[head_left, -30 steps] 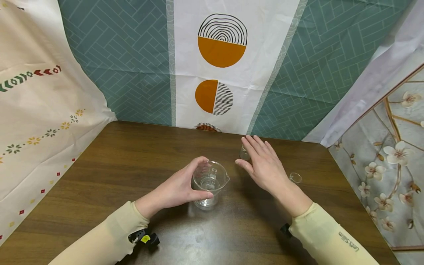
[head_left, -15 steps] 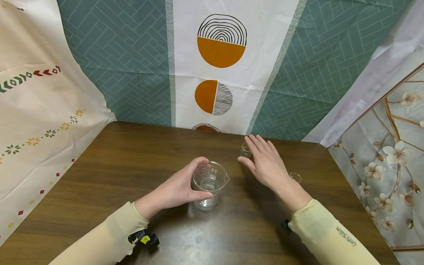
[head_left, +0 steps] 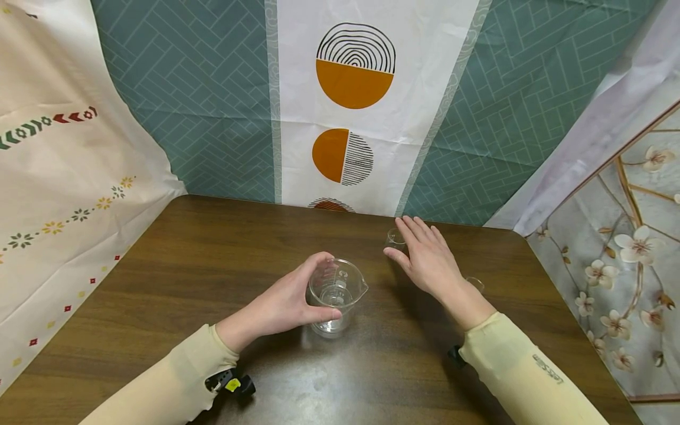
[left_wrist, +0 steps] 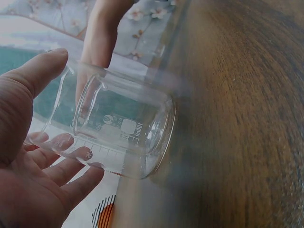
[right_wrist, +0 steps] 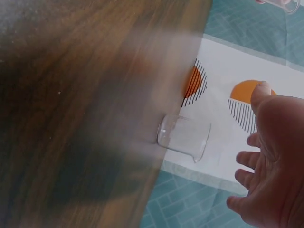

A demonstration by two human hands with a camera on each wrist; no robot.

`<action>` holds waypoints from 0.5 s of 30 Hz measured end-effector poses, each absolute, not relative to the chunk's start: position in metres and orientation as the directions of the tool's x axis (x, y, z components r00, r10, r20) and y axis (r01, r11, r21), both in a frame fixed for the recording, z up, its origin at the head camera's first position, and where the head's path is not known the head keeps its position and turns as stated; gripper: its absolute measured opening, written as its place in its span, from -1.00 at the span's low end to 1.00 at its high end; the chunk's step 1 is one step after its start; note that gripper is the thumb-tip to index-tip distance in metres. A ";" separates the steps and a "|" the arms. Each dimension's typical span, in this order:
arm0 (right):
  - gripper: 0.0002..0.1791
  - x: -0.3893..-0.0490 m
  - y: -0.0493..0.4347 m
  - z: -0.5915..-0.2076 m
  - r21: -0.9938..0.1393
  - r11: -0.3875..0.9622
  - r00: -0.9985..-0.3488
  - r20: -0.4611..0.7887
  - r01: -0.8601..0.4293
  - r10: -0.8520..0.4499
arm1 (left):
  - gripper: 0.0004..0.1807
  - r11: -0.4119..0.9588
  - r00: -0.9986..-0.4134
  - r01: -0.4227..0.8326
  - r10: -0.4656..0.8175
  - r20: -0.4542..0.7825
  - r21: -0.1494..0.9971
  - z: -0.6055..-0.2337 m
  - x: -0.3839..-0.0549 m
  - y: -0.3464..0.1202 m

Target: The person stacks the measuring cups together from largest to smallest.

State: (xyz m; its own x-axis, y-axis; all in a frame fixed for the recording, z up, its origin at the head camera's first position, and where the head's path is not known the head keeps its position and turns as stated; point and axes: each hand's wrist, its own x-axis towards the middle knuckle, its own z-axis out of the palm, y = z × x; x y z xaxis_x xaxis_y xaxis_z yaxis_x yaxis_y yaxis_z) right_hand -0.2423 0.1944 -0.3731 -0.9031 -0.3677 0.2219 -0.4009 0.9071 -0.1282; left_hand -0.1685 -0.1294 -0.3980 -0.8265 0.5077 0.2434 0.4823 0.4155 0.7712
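Note:
My left hand (head_left: 284, 296) grips a large clear glass beaker (head_left: 350, 277) by its upper side, thumb in front and fingers behind. Inside it sits a smaller beaker (left_wrist: 110, 124); white printing shows through the glass. The pair stands upright on the table. My right hand (head_left: 429, 260) holds nothing; its fingers are spread and fairly straight, above and to the right of a small glass beaker (head_left: 394, 241) at the back. The right wrist view shows that small beaker (right_wrist: 183, 136) standing apart from the hand (right_wrist: 278, 166). The hand partly hides it in the head view.
Another small clear glass vessel (head_left: 476, 284) stands right of my right wrist, mostly hidden by it. The brown wooden table (head_left: 239, 236) ends at the back against a patterned cloth (head_left: 212, 118). Cloths also hang at the left and right sides.
My right hand has shifted slightly right, uncovering more of the small beaker at the back and covering more of the vessel at the right. The left hand and large beaker stay put.

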 end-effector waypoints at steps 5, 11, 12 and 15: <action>-0.09 -0.249 0.194 -0.374 -0.125 0.913 -0.911 0.200 -0.388 -0.360 | -0.02 0.409 -0.823 0.486 0.510 0.248 0.772 -0.398 -0.169 -0.129; -0.09 -0.256 0.196 -0.377 -0.130 0.919 -0.922 0.169 -0.372 -0.349 | -0.01 0.409 -0.823 0.487 0.512 0.248 0.772 -0.399 -0.169 -0.129; -0.09 -0.257 0.196 -0.377 -0.129 0.920 -0.923 0.162 -0.369 -0.348 | -0.01 0.409 -0.822 0.487 0.512 0.248 0.772 -0.399 -0.169 -0.129; -0.08 -0.259 0.196 -0.377 -0.136 0.922 -0.928 0.140 -0.362 -0.344 | -0.02 0.407 -0.821 0.488 0.513 0.249 0.772 -0.399 -0.169 -0.129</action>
State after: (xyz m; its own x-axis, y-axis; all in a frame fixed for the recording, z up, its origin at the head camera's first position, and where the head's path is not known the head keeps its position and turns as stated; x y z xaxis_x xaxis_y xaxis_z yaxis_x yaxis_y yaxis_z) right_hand -0.2594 0.1958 -0.3774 -0.9284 -0.3442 0.1401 -0.3624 0.9220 -0.1361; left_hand -0.1691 -0.1294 -0.3987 -0.8213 0.5135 0.2487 0.4884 0.4074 0.7717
